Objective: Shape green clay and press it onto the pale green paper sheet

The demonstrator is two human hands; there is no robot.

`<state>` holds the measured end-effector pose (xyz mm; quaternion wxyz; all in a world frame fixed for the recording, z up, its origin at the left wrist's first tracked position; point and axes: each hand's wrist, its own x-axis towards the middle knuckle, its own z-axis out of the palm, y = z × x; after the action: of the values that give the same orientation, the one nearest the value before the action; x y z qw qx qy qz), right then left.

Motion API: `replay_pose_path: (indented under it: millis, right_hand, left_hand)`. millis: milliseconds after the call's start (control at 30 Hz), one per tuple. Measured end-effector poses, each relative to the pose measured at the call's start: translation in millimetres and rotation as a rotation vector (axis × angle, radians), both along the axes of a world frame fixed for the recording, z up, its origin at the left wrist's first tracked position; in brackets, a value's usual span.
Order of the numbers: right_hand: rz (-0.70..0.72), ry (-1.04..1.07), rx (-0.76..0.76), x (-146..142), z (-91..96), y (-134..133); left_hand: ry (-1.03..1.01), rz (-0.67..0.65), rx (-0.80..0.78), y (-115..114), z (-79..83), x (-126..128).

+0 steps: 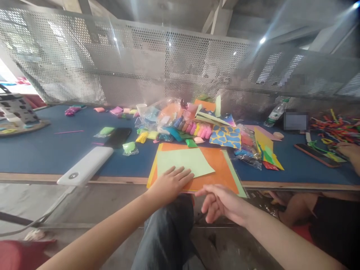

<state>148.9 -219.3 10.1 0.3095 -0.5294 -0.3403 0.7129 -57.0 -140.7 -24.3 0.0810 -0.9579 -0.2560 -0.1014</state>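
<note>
We've got the left hand [170,183] lying flat, fingers spread, on a pale green paper sheet [182,163], pressing it down, no pinch. That sheet sits tilted on top of an orange card sheet [222,176], with a yellow sheet [153,170] and a green sheet [235,178] showing at its edges. The stack lies on the near edge of a blue tabletop [56,150] and overhangs its wooden rim [28,177]. The right hand [222,204] is just below the stack, fingers loosely curled and holding nothing; its fingertips [198,192] are at the orange sheet's lower edge, though we can't tell if they're touching.

Past the stack we see a heap of bagged modelling clay and craft paper [180,125], a blue-and-yellow patterned sheet [225,137], a black phone [118,137] and a white power bank [86,166]. Off to the right are a plastic water bottle [277,112] and a tangle of coloured pipe cleaners [334,129]. A co-worker's hand [347,150] rests at the far right of the table, near a dark board [316,155].
</note>
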Motion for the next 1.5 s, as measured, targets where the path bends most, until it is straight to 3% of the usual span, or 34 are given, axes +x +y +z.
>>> replay_pose_path:
  millis: [67, 200, 300, 400, 500, 767, 967, 1100, 1233, 1333, 1500]
  right_hand:
    - [0.053, -0.167, 0.226, 4.5, 3.8, -4.5]
    - [0.165, -0.73, 0.909, -0.1, 1.9, 2.9]
    - [0.378, -1.072, 1.096, -3.9, -15.6, 15.1]
    - [0.477, -1.237, 1.137, 0.9, -32.8, 21.6]
    - [0.45, -1.299, 1.13, 11.3, -36.9, 21.7]
    - [0.448, -1.353, 1.059, 32.4, -28.4, 20.4]
    - [0.405, -1.452, 0.944, 52.0, -21.7, 25.1]
    - [0.235, -1.472, 0.982, 49.9, -10.5, 34.0]
    - [0.153, -1.428, 1.051, 31.7, 1.9, 61.5]
    - [0.126, -1.432, 0.965, 17.5, 8.0, 101.2]
    - [0.141, -1.434, 0.988, -1.9, 4.3, 168.8]
  left_hand:
    - [0.004, -0.011, -0.004, 5.1, -0.1, -1.8]
    - [0.033, -0.062, 0.026, 5.2, -0.4, -2.7]
    - [0.069, -0.023, 0.098, 1.1, -4.4, -3.4]
    - [0.08, -0.012, 0.13, -0.8, -6.8, -4.5]
    - [0.061, -0.028, 0.104, -0.5, -6.8, -7.2]
    - [-0.015, 0.044, 0.142, -9.6, -10.8, -34.9]
    - [-0.034, 0.118, 0.11, -18.8, -4.7, -65.6]
    - [-0.048, 0.109, 0.067, -15.9, 4.8, -72.3]
    - [-0.07, 0.065, 0.012, -10.6, 19.8, -60.0]
    - [-0.053, 0.053, -0.035, -11.1, 28.3, -42.4]
    - [-0.006, -0.004, -0.253, -14.9, 39.7, -21.6]
